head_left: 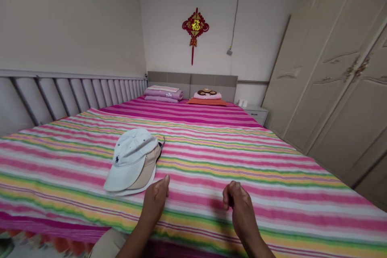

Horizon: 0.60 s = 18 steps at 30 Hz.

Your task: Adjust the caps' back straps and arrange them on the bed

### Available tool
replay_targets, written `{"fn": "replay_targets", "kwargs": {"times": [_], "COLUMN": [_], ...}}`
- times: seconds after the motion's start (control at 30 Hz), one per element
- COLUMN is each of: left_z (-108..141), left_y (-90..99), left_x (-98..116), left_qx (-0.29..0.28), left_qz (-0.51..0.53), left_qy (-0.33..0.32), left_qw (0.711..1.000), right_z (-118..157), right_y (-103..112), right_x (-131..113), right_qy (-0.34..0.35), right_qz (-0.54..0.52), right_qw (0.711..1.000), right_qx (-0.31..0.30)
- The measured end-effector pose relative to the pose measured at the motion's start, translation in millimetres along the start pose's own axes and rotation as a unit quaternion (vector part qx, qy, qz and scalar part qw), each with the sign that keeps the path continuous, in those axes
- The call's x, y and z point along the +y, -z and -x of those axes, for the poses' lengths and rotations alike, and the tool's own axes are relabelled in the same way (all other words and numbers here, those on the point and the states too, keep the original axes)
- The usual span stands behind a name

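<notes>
A stack of caps lies on the striped bedspread, left of the middle. On top is a light blue cap with a small dark logo; a beige cap and a white brim show beneath it. My left hand is just right of the brims, fingers curled and thumb pointing up, with nothing visible in it. Farther right, my right hand hovers above the bedspread with its fingers bent inward and nothing visible in them. The two hands are apart, and neither holds a cap.
Folded purple bedding and a pink pillow on an orange cloth lie by the headboard. A metal railing runs along the left. At the right stand a nightstand and a tall wardrobe.
</notes>
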<state>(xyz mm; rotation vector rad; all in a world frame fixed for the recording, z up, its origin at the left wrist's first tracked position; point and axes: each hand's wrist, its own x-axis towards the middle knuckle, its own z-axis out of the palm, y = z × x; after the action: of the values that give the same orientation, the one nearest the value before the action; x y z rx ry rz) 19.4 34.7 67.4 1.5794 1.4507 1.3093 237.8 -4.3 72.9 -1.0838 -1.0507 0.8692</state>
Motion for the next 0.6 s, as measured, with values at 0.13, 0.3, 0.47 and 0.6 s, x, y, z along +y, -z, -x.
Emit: {"fn": "replay_targets", "kwargs": {"times": [0.13, 0.3, 0.47, 0.6], "left_z": [-6, -11, -12, -14], "left_y": [-3.0, -6.1, -9.7, -11.6], "left_x": [12, 23, 25, 25], "left_qx": [0.017, 0.027, 0.023, 0.017], "left_qz": [-0.048, -0.086, -0.093, -0.085], "left_qy": [-0.003, -0.009, -0.022, -0.034], "left_qw": [0.999, 0.996, 0.995, 0.996], "right_z": [-11, -16, -17, -16], "right_y": [-6, -11, -12, -11], "right_x": [-7, -16, -17, -16], "right_qy": [-0.007, -0.018, -0.023, -0.022], "right_qz": [-0.040, -0.047, -0.023, -0.022], "right_qw": [0.999, 0.998, 0.998, 0.998], "right_qx": [-0.005, 0.032, 0.054, 0.055]}}
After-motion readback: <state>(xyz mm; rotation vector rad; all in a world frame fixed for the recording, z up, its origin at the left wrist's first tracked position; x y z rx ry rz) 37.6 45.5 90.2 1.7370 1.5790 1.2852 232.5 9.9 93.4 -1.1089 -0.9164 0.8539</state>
